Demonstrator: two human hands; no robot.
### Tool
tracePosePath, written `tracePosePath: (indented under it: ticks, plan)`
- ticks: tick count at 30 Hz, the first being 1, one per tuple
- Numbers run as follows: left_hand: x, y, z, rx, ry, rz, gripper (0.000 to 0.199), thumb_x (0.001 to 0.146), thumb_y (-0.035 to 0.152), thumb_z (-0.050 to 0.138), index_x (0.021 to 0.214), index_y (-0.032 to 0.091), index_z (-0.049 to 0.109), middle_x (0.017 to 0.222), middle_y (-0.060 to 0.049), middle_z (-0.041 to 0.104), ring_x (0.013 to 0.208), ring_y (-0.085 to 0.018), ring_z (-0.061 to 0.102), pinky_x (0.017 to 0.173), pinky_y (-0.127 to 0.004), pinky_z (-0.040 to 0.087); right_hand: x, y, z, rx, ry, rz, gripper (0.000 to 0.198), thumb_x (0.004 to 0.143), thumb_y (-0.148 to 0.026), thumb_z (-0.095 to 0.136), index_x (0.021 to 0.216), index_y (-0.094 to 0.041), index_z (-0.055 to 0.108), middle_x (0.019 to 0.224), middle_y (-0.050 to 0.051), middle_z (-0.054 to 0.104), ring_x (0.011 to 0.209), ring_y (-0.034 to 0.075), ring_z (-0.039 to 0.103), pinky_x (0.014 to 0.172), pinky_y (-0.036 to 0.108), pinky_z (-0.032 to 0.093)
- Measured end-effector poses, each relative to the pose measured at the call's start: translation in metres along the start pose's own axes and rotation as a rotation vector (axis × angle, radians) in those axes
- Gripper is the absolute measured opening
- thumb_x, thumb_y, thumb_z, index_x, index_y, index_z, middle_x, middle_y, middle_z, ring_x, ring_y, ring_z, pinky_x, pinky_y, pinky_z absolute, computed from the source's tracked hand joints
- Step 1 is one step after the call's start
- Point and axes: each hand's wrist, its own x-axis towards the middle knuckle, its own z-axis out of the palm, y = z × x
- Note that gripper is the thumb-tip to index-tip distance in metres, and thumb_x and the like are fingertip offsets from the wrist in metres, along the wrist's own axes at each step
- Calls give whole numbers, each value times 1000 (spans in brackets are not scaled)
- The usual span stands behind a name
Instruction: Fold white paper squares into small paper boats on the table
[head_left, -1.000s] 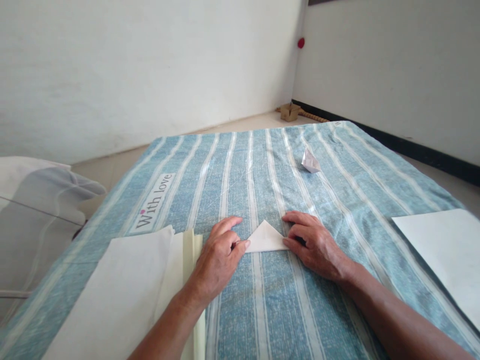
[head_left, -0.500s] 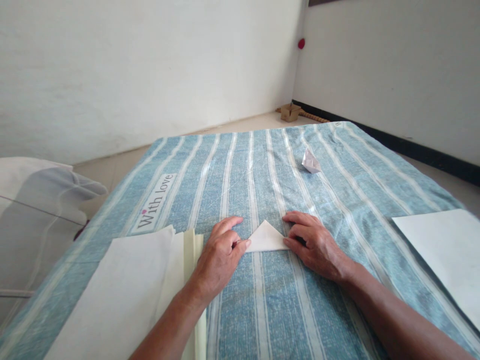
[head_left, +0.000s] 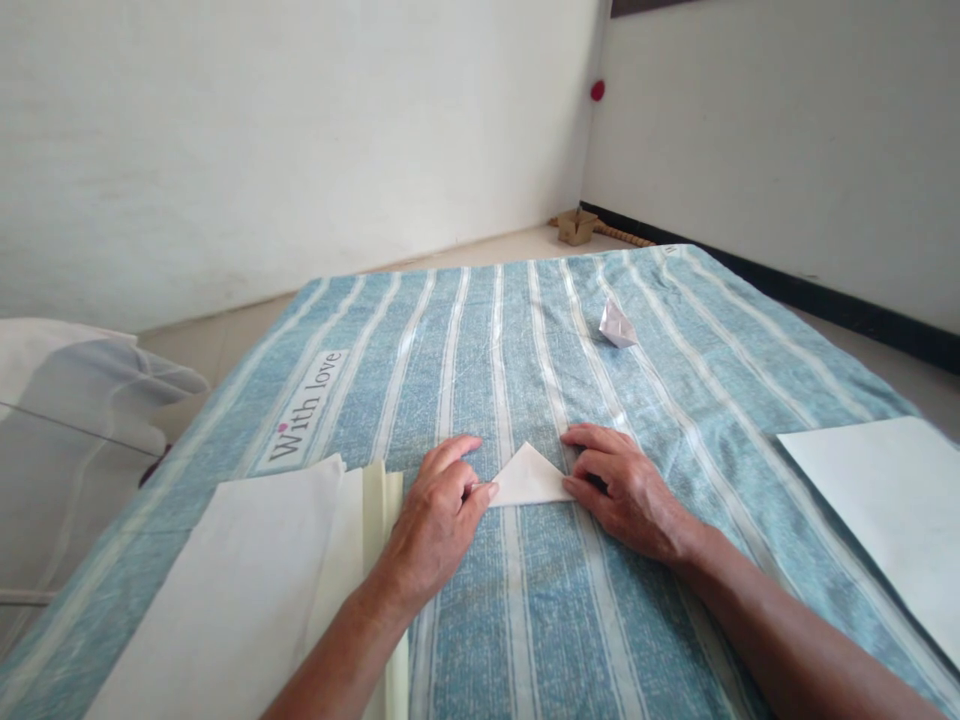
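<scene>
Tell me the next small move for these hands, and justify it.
Probably run the right hand inward along the near edge of the folded paper to flatten it, with the left hand steadying the other corner. The paper shows as a triangle pointing away, and each hand is at one side corner.
</scene>
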Motion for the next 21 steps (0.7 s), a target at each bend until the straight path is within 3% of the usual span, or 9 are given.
tracePosePath:
  ticks: [7,10,14,18,21]
  plan:
    - [-1,0,1,25,26,55,17,87,16,50,71,20,48,120,-13,60,117,-28,54,93,-48,50,0,1,0,6,3,-3,17,86,-15,58,70,-20,58,114,10,64,116,27,56,96,48,46]
    - [-1,0,2,58,43,115,6,88,15,50,86,19,54,119,-13,60,117,-28,54,94,-49,49,1,0,0,8,2,1,17,85,-14,59,69,-20,58,114,10,64,116,27,56,96,48,46]
    - [-1,1,4,127,50,229,23,89,9,46,108,17,56,122,-15,57,122,-30,49,98,-52,47,2,-1,0,10,-1,13,18,84,-13,61,68,-20,59,112,9,65,114,26,57,96,47,46]
    - [-1,7,2,202,54,338,36,85,-2,39,106,19,60,123,-13,57,122,-29,49,98,-51,49,2,-2,-1,7,-2,30,18,83,-13,62,67,-20,60,110,8,65,112,25,58,95,46,47]
    - [0,14,-1,255,55,405,35,87,-2,37,101,17,63,117,-13,61,114,-28,52,93,-48,52,2,-2,-1,7,1,31,18,83,-13,63,67,-20,60,110,8,66,111,25,59,94,46,47]
